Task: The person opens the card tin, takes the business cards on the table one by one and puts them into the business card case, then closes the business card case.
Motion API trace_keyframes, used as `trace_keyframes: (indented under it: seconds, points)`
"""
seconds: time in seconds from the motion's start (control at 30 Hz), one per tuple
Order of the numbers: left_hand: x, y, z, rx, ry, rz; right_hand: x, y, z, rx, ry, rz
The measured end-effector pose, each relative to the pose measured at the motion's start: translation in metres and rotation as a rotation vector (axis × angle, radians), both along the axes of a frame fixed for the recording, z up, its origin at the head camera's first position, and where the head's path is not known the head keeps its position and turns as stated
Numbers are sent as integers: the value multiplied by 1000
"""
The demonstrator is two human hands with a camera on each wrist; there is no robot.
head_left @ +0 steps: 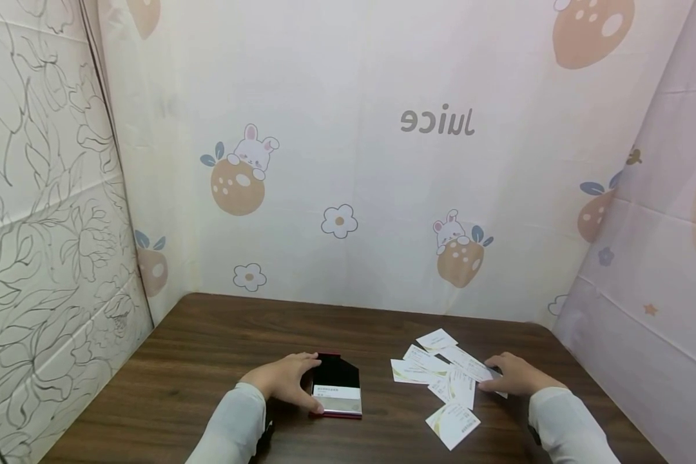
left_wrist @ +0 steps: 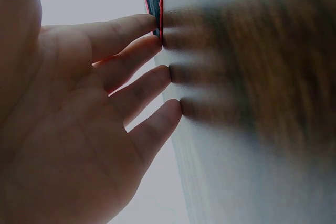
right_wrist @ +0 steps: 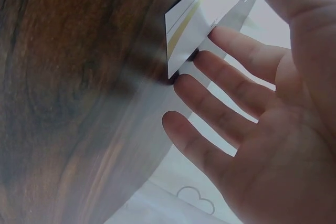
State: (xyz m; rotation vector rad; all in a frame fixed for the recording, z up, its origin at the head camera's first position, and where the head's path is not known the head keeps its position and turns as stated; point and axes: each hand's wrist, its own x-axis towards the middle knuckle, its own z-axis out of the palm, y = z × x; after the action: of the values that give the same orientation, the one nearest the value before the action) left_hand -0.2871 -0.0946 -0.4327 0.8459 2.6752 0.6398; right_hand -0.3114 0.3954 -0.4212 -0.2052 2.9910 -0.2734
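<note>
A black business card holder (head_left: pixel 336 374) with red edges lies on the table, a white card (head_left: pixel 336 392) showing above its silvery lower part. My left hand (head_left: pixel 287 381) holds its left side, thumb at the lower corner and index finger near the top. In the left wrist view the left hand's other fingers (left_wrist: pixel 142 85) spread along the tabletop. Several white cards (head_left: pixel 454 425) with yellow-green stripes lie loosely overlapped to the right. At the pile's right end, my right hand (head_left: pixel 516 376) pinches a long-lying card (right_wrist: pixel 184 35) between thumb and index finger.
The brown wood-grain table (head_left: pixel 220 335) has rounded far corners. A pale curtain (head_left: pixel 348 258) with rabbit and fruit prints hangs behind it, with a floral-line curtain (head_left: pixel 52 258) on the left and another printed curtain (head_left: pixel 644 290) on the right.
</note>
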Motion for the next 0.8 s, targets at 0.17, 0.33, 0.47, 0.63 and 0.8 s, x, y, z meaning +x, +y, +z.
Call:
trace_keyframes:
  seconds: [0.17,0.33,0.47,0.63,0.8]
  points:
    - [-2,-1,-2,-2,-9,1,0,-1,1,0,6,-6]
    - [-4,-2,-3,0,-13,3,-3,-1,0,-3,8,-21]
    - [-4,-2,-4,1,-7,0,-5,0,-1,-10,16,-22]
    - [-5,-2,-4,0,-9,-4,-6,2,-3,-25,23,-34]
    - [-5,-2,-5,8,-16,-5,-6,5,-5,-67,59,-48]
